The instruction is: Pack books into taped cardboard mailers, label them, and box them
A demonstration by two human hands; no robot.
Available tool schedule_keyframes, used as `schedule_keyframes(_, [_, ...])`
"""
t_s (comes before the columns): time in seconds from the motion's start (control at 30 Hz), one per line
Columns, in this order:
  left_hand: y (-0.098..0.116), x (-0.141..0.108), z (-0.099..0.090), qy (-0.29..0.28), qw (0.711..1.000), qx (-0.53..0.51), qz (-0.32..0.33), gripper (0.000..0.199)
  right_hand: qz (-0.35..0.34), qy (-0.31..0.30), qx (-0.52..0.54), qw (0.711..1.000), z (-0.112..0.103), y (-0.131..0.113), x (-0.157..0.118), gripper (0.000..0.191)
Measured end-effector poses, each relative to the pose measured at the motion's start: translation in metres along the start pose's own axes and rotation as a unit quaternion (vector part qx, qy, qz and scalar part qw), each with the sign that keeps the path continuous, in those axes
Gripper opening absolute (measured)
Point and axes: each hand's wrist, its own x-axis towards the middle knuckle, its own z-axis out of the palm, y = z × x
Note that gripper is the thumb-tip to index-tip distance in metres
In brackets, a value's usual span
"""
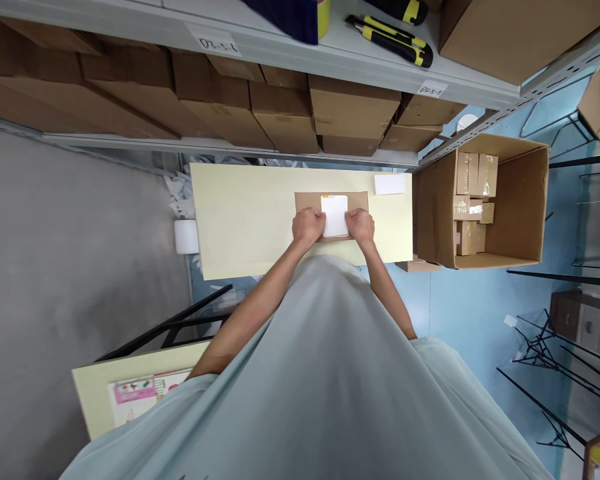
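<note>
A white label (pixel 335 217) with rounded corners and a small orange mark at its top left is pinched between my two hands. My left hand (pixel 309 225) has its fingers closed on the label's left edge. On the opposite edge, the fingers of my right hand (pixel 361 225) are closed too. Beneath the label lies a flat brown cardboard piece (pixel 308 200), perhaps a small box. I cannot tell whether the label touches it. The cardboard rests on the pale yellow table (pixel 245 213).
A white slip (pixel 389 184) lies at the table's right back. Beyond stands a shelf with cardboard boxes (pixel 355 110) and a utility knife (pixel 393 41). An open carton (pixel 433 213) holding several small boxes is at the right. A white roll (pixel 186 237) sits by the left edge.
</note>
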Motion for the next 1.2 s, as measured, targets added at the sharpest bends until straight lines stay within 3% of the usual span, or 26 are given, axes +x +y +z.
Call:
schedule_keyframes(0.67, [-0.004, -0.001, 0.000, -0.001, 1.000, 0.014, 0.026, 0.019, -0.011, 0.017, -0.008, 1.000, 0.011, 0.006, 0.003, 0.016])
schedule_keyframes(0.93, [-0.005, -0.002, -0.004, -0.009, 0.999, -0.002, 0.035, 0.010, -0.025, 0.023, -0.018, 0.999, 0.013, 0.008, 0.006, 0.008])
schedule_keyframes(1.07, [-0.011, 0.000, -0.007, -0.029, 0.998, -0.012, 0.050, 0.018, -0.046, 0.002, -0.002, 0.999, 0.005, 0.013, 0.005, 0.007])
schedule_keyframes(1.2, [-0.021, 0.003, -0.009, -0.074, 0.994, -0.006, 0.079, 0.036, -0.089, -0.042, 0.002, 0.995, -0.003, 0.020, 0.004, 0.018])
